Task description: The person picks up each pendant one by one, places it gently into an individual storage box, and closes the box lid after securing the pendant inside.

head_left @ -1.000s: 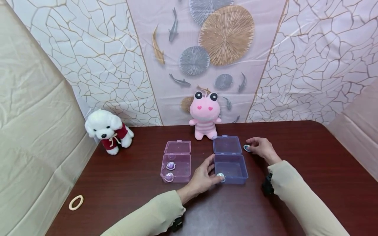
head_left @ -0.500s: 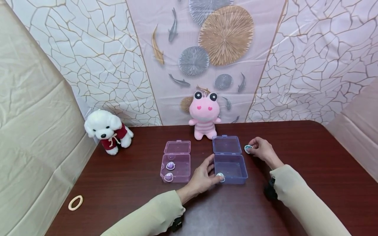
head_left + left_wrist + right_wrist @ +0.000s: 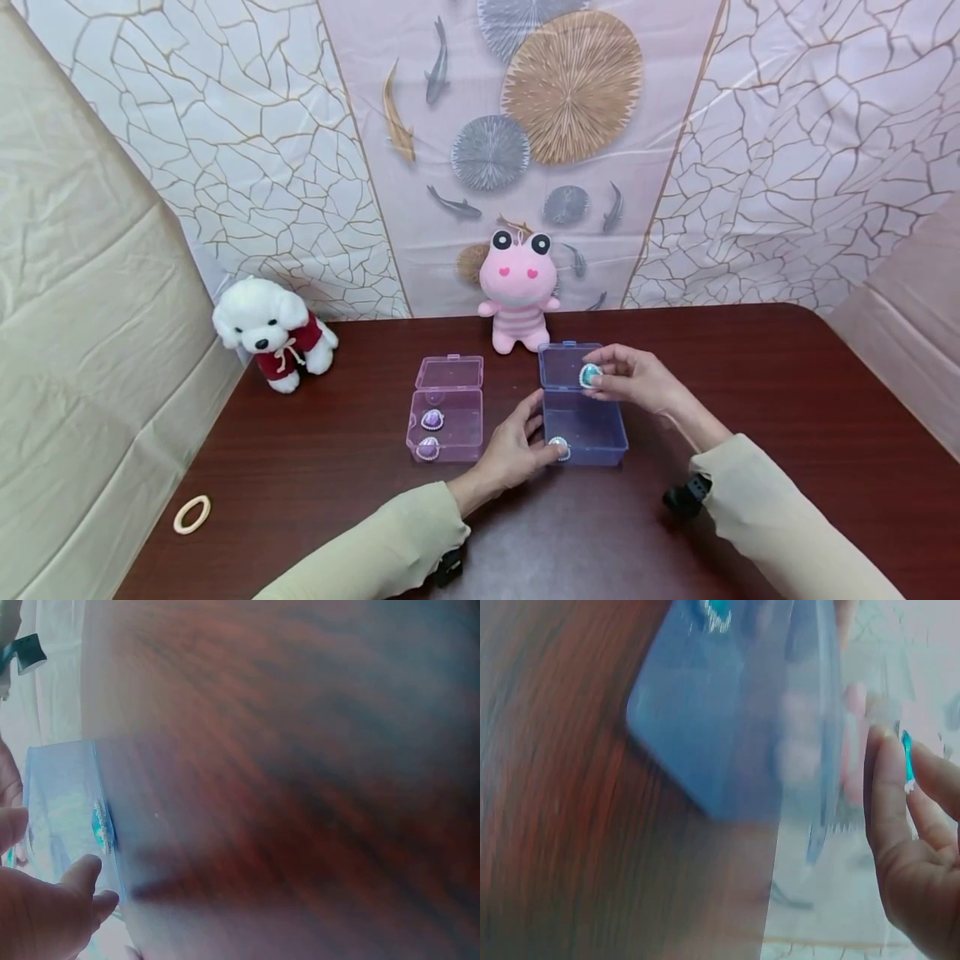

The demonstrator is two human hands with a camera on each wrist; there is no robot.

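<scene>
In the head view my right hand (image 3: 641,385) pinches a teal gem (image 3: 590,376) with a beaded white rim between thumb and fingers. It holds the gem over the back of a see-through blue plastic box (image 3: 603,435), in front of the raised lid (image 3: 558,367). The right wrist view shows the gem (image 3: 908,756) edge-on between the fingertips. My left hand (image 3: 512,452) grips the box's left side, thumb at the front corner and fingers toward the back. Another teal gem (image 3: 558,449) lies inside at the front left, partly behind the thumb; the left wrist view shows this gem (image 3: 100,826) too.
A see-through pink box (image 3: 465,433), lid raised, stands left of the blue one with two purple gems (image 3: 431,419) inside. A pink plush frog (image 3: 519,292) sits behind. A white plush dog (image 3: 270,329) and a wooden ring (image 3: 192,515) are at the left.
My right hand has lifted the teal gem off the table right of the blue box and carried it left over the box. The left hand keeps its place.
</scene>
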